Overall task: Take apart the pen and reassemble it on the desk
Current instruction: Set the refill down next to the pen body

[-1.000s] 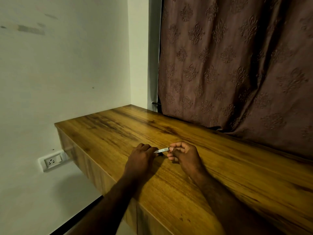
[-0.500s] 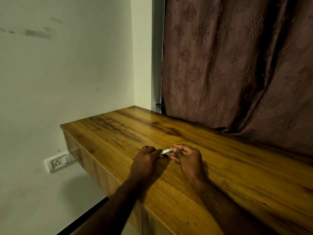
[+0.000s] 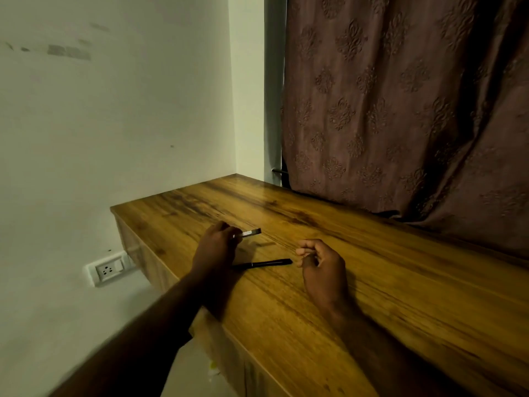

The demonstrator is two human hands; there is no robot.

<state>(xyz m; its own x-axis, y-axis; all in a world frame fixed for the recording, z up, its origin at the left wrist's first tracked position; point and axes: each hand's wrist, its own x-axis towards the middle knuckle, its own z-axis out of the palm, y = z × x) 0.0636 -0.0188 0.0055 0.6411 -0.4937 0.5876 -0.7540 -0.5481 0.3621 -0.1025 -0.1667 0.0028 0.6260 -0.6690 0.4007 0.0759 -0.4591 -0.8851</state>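
Note:
My left hand (image 3: 216, 247) holds a short silvery pen part (image 3: 249, 232) by one end, lifted a little above the wooden desk (image 3: 386, 282); its free end points right. A dark slim pen body (image 3: 264, 263) lies flat on the desk between my hands, partly hidden under my left wrist. My right hand (image 3: 322, 263) hovers just right of the dark piece with fingers curled and nothing seen in them.
A white wall with a socket plate (image 3: 108, 269) stands left of the desk's end. A brown patterned curtain (image 3: 400, 110) hangs along the desk's far edge. The desk's front edge runs diagonally under my forearms.
The pen, held between both hands, has come apart. My left hand now holds the silvery part, the dark body lies on the desk, and my right hand has drawn away to the right.

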